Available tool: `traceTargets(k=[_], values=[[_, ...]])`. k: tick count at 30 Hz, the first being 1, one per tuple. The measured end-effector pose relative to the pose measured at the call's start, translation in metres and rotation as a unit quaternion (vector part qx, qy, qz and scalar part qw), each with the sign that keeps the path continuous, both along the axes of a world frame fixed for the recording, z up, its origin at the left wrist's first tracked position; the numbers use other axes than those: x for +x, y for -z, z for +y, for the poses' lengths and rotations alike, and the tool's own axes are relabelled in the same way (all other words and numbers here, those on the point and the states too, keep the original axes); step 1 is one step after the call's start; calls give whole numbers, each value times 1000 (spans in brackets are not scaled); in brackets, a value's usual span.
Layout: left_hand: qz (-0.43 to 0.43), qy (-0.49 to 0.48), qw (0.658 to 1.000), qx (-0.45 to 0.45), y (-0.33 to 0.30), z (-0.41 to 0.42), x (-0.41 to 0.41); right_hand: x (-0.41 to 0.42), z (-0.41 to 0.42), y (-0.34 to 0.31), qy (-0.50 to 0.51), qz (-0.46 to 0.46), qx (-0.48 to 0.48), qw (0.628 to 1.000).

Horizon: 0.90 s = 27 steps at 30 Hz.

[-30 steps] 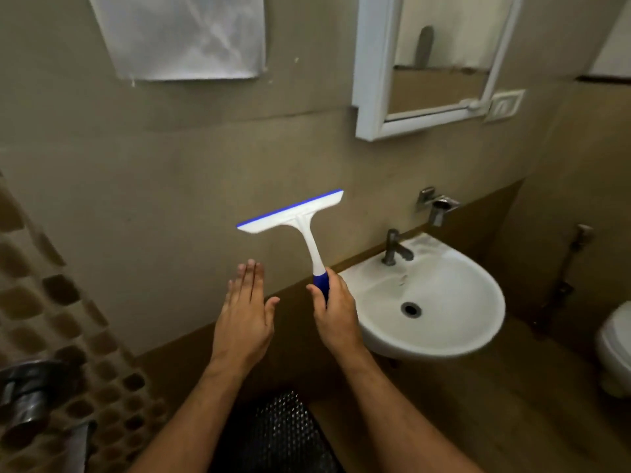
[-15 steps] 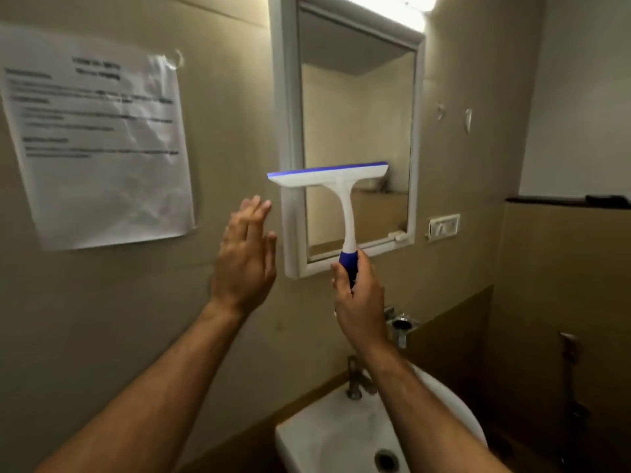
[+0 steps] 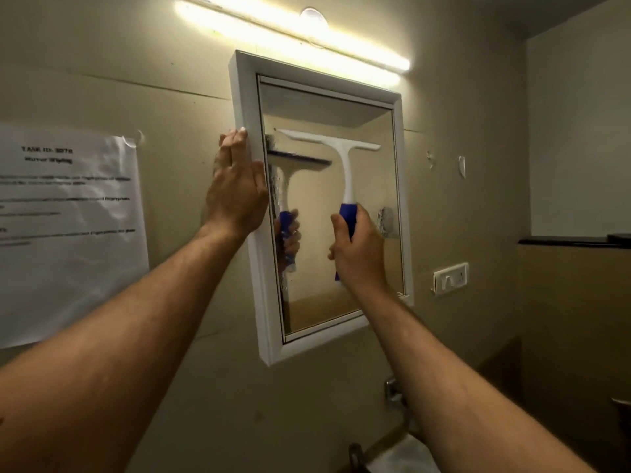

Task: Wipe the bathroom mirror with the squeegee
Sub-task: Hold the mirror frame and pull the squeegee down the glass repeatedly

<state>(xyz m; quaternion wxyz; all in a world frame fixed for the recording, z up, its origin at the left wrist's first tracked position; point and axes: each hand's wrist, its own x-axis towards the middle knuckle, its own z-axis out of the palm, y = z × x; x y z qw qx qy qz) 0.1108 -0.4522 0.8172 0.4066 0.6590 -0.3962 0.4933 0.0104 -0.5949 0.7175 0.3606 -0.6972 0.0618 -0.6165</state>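
Two hands are raised at the wall. The right hand (image 3: 356,249) is wrapped round the blue grip of the squeegee (image 3: 341,165), holding it upright with the white blade across the top, set against the upper part of the mirror (image 3: 327,213); its reflection appears in the glass to the left. The left hand (image 3: 235,189) lies flat with straight fingers pressed on the left side of the mirror's white frame (image 3: 266,285), fingertips pointing up. Above the mirror a lit tube light (image 3: 290,32) runs along the beige wall. Left of the frame a printed paper sheet (image 3: 68,230) is stuck to the wall; its text is too blurred to read. Right of the mirror sits a white switch plate (image 3: 450,278).
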Motion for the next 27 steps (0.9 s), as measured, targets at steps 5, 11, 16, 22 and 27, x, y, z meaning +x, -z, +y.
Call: traceTargets(k=[5,11,16,22,27], values=[[5,43,999,-34,-36,-18,11,18,-3,-58,8,-45,6,999],[-44,58,996,-44,-25,-42,32,44,-10,-85,-17,-52,5,999],[-58,99,991,-73,-21,-46,44,53,-18,-70,-21,-60,7,998],[-56,129,984,-106,-18,-48,47,60,-28,-5,-4,-33,17,999],[-58,141,981,-121,-19,-50,49,58,-27,-10,-11,-68,23,997]])
